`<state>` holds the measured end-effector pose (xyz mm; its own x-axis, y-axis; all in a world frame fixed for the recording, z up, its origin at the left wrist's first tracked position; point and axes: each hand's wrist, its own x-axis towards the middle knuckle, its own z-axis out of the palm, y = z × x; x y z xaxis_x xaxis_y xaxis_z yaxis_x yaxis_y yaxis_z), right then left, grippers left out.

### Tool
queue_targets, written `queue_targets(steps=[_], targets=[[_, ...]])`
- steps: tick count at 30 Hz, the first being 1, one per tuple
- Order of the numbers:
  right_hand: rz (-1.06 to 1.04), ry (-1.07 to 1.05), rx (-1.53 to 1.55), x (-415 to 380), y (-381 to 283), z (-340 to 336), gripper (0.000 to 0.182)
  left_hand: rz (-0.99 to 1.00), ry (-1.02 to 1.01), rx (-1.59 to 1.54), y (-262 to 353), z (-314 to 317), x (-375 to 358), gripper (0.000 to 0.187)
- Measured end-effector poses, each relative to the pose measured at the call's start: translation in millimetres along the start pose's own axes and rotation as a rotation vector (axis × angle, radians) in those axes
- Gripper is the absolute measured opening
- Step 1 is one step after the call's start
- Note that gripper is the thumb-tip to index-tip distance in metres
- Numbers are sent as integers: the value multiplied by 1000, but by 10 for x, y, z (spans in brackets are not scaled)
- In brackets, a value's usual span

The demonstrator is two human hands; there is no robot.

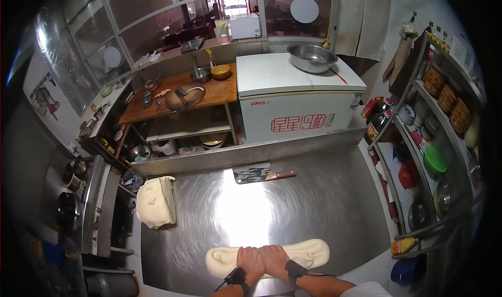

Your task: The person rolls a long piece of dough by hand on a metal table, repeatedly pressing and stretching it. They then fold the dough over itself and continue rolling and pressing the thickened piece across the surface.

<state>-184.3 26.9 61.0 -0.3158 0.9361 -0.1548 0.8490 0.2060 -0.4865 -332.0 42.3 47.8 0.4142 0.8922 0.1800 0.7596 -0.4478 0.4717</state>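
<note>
Head view: both hands, left hand [250, 260] and right hand [275, 260], press side by side on the dough [314, 251] at the counter's [314, 203] near edge, fingers curled onto it. A cleaver [253, 172] lies at the far edge.

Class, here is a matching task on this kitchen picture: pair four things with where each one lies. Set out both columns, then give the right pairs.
Things:
1. long dough
2. cleaver
3. folded dough slab
4. metal bowl

Places:
A. on the white chest freezer
B. at the left edge of the steel table
C. under both hands, left hand and right hand
D. at the far edge of the steel table

Pairs: 1-C, 2-D, 3-B, 4-A
</note>
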Motion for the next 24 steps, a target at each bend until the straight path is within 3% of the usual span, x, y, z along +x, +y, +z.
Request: queue_targets(steps=[2,4,8,10,12,15,18,19,20,22,23,24], targets=[[103,-84,24,271,144,-47,25,-36,-206,57,-37,-106,384,30],[64,-4,52,418,286,-44,24,46,-158,85,-147,0,637,30],[179,15,188,605,401,-99,28,157,-66,163,-415,333,832,19],[251,18,91,648,412,-112,29,7,-61,112,-379,324,908,36],[201,86,109,564,389,-57,31,-52,-122,154,-237,197,908,40],[129,204,154,271,56,-253,30,-185,-111,304,-20,-48,623,46],[28,92,37,-64,-334,-406,31,126,-96,458,-5,-348,129,44],[-37,69,-33,-227,-586,-567,26,44,-268,349,-11,-425,-48,48],[-40,51,-26,-273,-679,-459,26,29,-280,344,3,-447,-261,48],[-308,377,-91,-421,-848,-137,20,61,-5,133,15,-405,-793,45],[-303,371,-88,-464,-879,-76,20,-41,132,57,79,-289,-986,49],[-305,358,-95,-502,-918,-43,27,-43,124,54,18,-182,-1066,49]])
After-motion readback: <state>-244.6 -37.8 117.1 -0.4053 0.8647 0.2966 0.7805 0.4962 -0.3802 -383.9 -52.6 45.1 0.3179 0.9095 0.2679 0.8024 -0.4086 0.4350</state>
